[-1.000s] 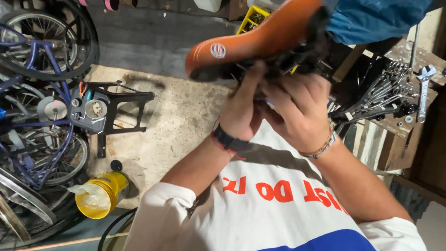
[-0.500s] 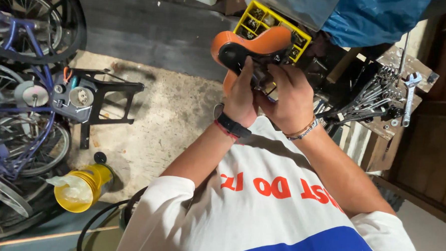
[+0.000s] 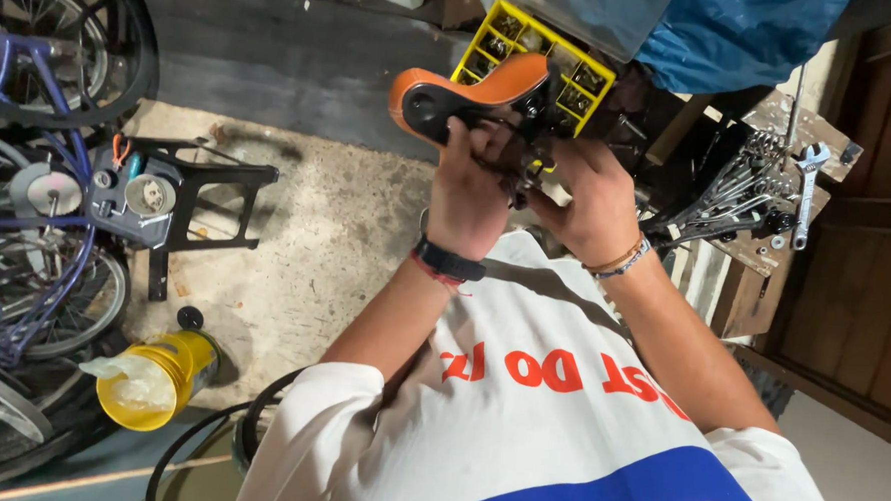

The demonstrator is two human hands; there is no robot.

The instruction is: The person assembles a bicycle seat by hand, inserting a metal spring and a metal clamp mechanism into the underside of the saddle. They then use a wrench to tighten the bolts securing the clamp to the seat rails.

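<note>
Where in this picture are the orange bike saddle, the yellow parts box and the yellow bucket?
orange bike saddle (image 3: 478, 90): head view, on its orange top surface.
yellow parts box (image 3: 573, 81): head view, on the compartment grid right of the saddle.
yellow bucket (image 3: 182, 361): head view, on its yellow side wall.

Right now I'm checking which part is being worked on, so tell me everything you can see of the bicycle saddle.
The bicycle saddle has a smooth orange top, leather-like, over a black underside shell. It is held up in the air, tilted, its underside turned toward the camera. The left hand grips it from below; the right hand works at the dark clamp hardware under it. Behind it sits a yellow compartment box. Finer detail of the rails is hidden by fingers.
</note>
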